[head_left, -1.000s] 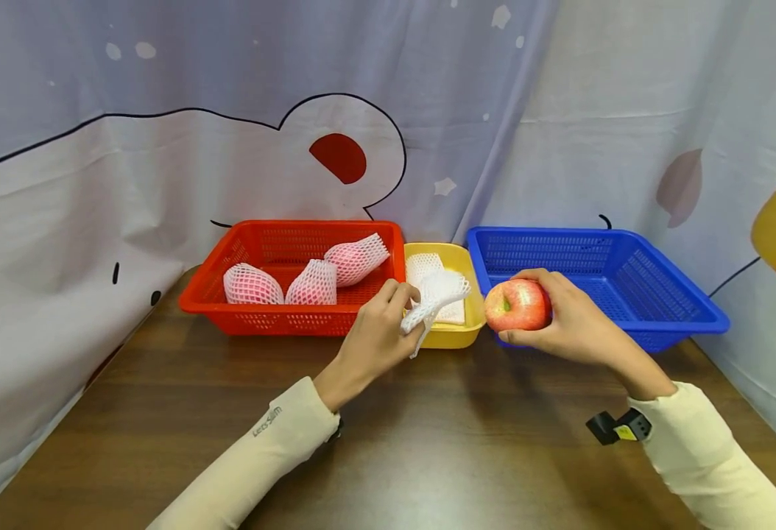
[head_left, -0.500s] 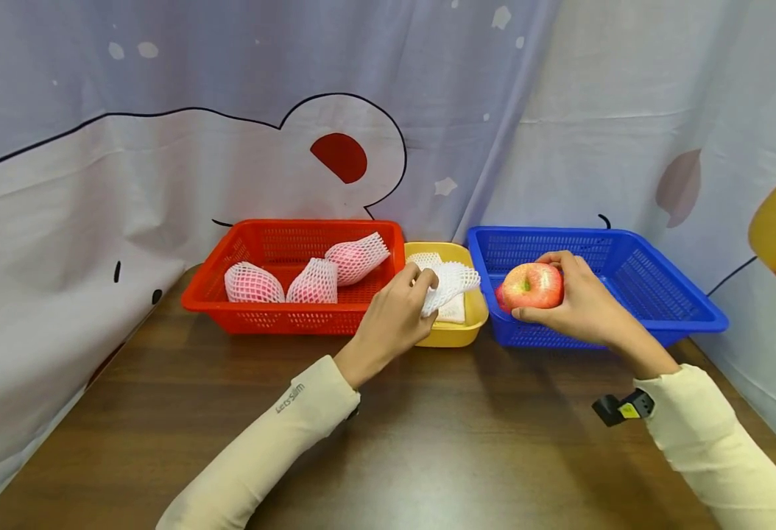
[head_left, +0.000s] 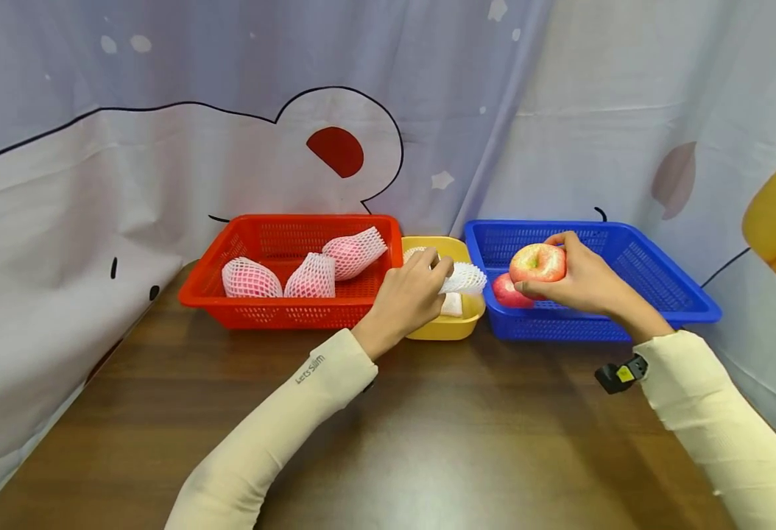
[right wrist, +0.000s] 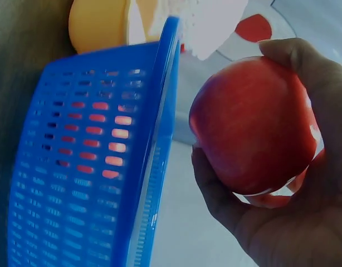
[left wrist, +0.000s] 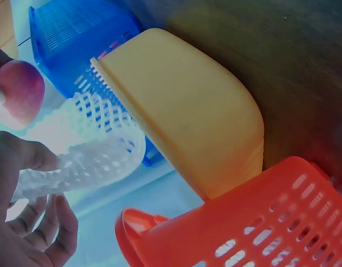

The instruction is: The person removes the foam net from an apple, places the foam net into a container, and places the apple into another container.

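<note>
My right hand [head_left: 583, 276] grips a red and yellow apple [head_left: 538, 263] above the left end of the blue basket [head_left: 600, 324]; the right wrist view shows fingers and thumb curled round the apple [right wrist: 252, 125]. A second apple [head_left: 509, 292] lies in that basket, just below the held one. Over the yellow bin [head_left: 444, 330], my left hand [head_left: 414, 291] pinches a white foam fruit net [head_left: 465, 279]. In the left wrist view the open end of the foam net [left wrist: 104, 147] points away from the hand. The net and the held apple are apart.
At the left, a red basket [head_left: 295, 316] holds three apples in foam nets, one a net-wrapped apple [head_left: 251, 278]. More white foam nets [head_left: 452, 304] lie in the yellow bin between the two baskets. All stand on a brown wooden table [head_left: 428, 427] before a printed curtain [head_left: 229, 162].
Both hands have moved to the right and up, the left with the foam net, the right with the apple. The second apple in the blue basket has come into view.
</note>
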Tool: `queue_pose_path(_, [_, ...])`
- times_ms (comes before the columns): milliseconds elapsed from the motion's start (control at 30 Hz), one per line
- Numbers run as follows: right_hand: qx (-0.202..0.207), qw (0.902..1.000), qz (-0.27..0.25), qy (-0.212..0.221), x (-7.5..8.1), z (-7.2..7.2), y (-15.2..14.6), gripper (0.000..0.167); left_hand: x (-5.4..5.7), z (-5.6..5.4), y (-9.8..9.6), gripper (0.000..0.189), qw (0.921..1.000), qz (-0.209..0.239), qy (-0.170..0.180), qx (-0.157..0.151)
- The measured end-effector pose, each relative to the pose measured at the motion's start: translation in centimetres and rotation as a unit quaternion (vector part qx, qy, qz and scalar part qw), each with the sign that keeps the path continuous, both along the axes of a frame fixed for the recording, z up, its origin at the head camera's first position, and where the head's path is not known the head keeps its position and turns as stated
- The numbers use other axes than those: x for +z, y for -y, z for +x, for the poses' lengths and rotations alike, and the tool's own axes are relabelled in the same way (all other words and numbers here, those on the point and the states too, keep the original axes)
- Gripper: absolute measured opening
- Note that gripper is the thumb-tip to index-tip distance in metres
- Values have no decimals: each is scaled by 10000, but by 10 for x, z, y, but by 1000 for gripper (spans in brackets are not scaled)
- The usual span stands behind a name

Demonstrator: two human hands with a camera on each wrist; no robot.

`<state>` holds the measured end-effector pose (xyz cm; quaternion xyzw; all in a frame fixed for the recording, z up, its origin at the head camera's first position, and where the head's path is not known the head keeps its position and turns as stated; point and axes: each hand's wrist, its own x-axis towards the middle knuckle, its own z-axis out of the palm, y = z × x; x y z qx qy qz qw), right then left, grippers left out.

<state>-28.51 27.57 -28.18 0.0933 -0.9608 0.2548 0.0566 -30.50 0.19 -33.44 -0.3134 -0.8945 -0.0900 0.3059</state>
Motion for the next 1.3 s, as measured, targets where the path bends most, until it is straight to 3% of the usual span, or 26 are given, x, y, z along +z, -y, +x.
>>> queue_pose_path(167, [-85,9999,76,124,5,-7,-4,93,-3,-7,-11,14,9995,-310,-40,89])
queue_pose_path(567, [-296,9994,105,136,13,-18,-12,91,-3,-14,-26,23,9965,-305,-111,774])
queue_pose_path(733, [-302,9994,46,149,12,-22,-16,93,-9,-19,-38,18,9921,-618,-63,1086])
queue_pose_path(933, [-380,9989,162,236,13,-30,-24,93,-14,-20,-44,19,9843,-1240,430,1181])
queue_pose_path(1133, [-416,9977,465,272,15,-38,-32,85,-10,-21,-42,23,9778,-1583,772,1138])
queue_pose_path(1300, [-539,9967,484,377,11,-39,-39,83,-6,-21,-42,23,9690,-1783,1440,926])
